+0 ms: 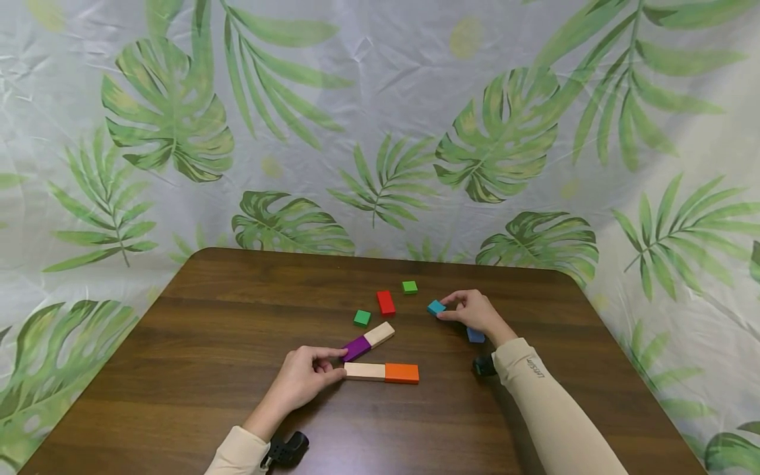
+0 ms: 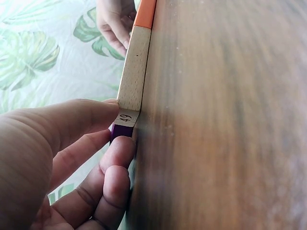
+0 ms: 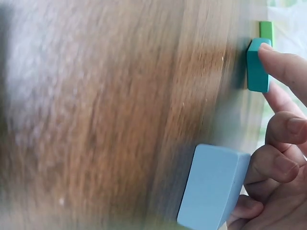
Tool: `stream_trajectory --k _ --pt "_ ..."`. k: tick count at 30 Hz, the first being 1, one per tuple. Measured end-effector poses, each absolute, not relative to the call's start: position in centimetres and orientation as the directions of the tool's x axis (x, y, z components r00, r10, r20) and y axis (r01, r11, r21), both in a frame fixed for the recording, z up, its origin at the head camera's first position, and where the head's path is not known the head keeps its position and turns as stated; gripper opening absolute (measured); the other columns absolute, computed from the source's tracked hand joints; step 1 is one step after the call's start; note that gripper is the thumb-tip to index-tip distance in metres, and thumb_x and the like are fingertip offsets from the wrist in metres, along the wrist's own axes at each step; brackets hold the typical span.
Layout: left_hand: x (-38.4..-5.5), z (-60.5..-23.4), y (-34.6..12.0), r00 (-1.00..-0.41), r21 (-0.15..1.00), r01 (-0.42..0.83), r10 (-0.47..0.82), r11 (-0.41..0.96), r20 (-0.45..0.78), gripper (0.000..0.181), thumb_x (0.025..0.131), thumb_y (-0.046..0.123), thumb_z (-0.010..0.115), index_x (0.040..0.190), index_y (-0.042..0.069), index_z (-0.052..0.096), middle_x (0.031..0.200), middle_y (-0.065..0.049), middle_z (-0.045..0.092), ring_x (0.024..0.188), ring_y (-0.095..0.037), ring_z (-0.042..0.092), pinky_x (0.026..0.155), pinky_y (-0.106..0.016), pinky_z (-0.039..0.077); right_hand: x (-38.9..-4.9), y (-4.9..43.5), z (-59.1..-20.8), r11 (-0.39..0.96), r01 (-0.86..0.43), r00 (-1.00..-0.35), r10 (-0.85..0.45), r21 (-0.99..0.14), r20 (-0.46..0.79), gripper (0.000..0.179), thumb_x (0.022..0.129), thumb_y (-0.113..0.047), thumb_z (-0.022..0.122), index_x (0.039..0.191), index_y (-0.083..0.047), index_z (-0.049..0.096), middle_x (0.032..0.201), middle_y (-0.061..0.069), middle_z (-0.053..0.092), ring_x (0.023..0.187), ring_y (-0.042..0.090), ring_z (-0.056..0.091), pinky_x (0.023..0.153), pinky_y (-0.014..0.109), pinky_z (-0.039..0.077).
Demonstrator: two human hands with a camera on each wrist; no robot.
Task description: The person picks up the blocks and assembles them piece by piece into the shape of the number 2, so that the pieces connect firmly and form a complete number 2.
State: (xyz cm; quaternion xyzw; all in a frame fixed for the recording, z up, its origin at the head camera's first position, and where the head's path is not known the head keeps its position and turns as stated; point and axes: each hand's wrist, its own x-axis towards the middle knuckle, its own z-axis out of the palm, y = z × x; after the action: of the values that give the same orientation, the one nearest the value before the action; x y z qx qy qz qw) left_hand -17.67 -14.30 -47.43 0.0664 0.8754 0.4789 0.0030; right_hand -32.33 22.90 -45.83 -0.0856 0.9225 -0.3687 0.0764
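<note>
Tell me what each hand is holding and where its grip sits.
The left hand pinches the near end of the purple-and-natural wooden bar. The right hand pinches the small teal wooden block at its edge; a light blue block lies under its palm.

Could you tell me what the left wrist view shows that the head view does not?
Only the left wrist view shows the number 49 printed on the end of the natural-and-orange block. Only the head view shows the right hand touching the teal block, plus the red block and two green cubes. Both show the left hand at the ends of the orange-tipped block and the purple-tipped block on the table.
</note>
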Motion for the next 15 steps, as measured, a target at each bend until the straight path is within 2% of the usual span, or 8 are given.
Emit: stream_trajectory --k 15 --pt "-17.7 -47.5 -14.3 -0.990 0.827 0.125 0.121 0.549 0.069 0.029 0.085 0.016 0.090 0.114 0.015 0.086 0.069 0.008 0.065 0.060 -0.004 0.051 0.055 -0.020 0.040 -32.3 21.1 -46.0 0.717 -0.150 -0.960 -0.271 -0.681 -0.074 0.034 0.092 -0.028 0.086 0.120 -0.010 0.080 0.056 -0.006 0.038 0.052 0.012 0.033 0.056 0.026 0.032"
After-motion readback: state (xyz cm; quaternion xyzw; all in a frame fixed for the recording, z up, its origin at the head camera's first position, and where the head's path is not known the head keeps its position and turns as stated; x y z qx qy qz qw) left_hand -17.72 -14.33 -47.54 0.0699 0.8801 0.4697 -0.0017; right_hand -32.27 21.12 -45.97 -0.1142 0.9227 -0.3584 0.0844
